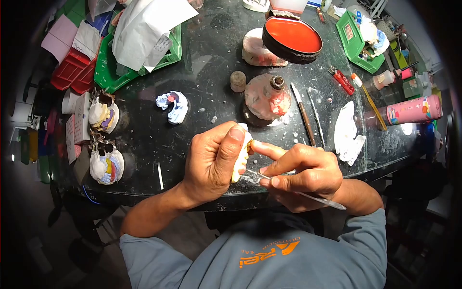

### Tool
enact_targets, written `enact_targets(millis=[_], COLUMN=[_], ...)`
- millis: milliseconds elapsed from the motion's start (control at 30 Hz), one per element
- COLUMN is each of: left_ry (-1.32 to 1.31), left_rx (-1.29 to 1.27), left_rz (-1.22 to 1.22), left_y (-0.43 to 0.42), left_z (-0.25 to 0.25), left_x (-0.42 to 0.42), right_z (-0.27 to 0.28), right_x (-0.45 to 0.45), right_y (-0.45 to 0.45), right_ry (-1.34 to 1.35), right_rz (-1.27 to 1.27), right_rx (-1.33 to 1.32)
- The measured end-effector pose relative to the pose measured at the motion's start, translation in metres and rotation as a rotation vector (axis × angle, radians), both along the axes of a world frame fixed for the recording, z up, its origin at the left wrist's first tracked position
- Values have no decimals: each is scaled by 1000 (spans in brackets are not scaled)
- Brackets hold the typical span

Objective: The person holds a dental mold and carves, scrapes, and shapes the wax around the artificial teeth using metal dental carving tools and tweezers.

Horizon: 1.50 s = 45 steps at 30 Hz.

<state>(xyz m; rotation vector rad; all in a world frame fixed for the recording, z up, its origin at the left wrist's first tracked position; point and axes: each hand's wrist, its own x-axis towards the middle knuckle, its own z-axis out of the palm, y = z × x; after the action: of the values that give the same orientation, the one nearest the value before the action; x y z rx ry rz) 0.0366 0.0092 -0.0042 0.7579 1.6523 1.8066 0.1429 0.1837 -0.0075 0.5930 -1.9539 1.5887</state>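
Note:
My left hand [211, 156] is closed around a dental cast [239, 164], whose yellowish and white tooth side faces right; much of the cast is hidden by the fingers. My right hand [305, 173] pinches a thin metal dental carving tool [317, 198], its tip pointing left, close to the cast's edge. The right index finger reaches out to the cast's upper part and seems to touch it. Just beyond both hands stands a glass spirit burner [262, 103] with a dark top. A round dark tin of red wax [293, 34] sits farther back.
A wooden-handled knife [304, 115], red lighter [342, 81], brush [370, 102], crumpled tissue [349, 135] and pink bottle [415, 109] lie to the right. Leftward are a pale blue-white dental model [174, 107], mounted casts [107, 166] and a green tray [106, 77] holding papers.

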Motion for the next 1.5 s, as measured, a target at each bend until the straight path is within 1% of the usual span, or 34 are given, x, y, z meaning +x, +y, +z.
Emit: enact_targets(millis=[167,367,467,567,733,933,1167,1267,1367,1500], left_ry=[-10,3,-4,2,31,32,32,31,39,51], left_rx=[-7,3,4,3,20,-3,8,6,12,23], left_rz=[10,-5,-3,1,0,-6,8,8,6,-1], left_y=[1,0,0,0,-1,-1,-1,-1,-1,-1], left_z=[1,0,2,2,-1,2,0,2,2,-1], left_x=[0,-1,0,1,-1,-1,-1,0,0,-1], right_z=[-1,3,-3,-4,4,-4,0,0,-5,-2], right_x=[1,0,1,0,1,0,-1,1,0,0], right_y=[0,2,-1,-1,3,-2,2,0,-1,0], right_ry=[-4,11,22,26,6,19,24,6,24,21], right_rz=[-27,13,-32,-52,11,-46,18,-16,-42,-16], right_rx=[22,79,0,44,103,14,90,18,23,60])
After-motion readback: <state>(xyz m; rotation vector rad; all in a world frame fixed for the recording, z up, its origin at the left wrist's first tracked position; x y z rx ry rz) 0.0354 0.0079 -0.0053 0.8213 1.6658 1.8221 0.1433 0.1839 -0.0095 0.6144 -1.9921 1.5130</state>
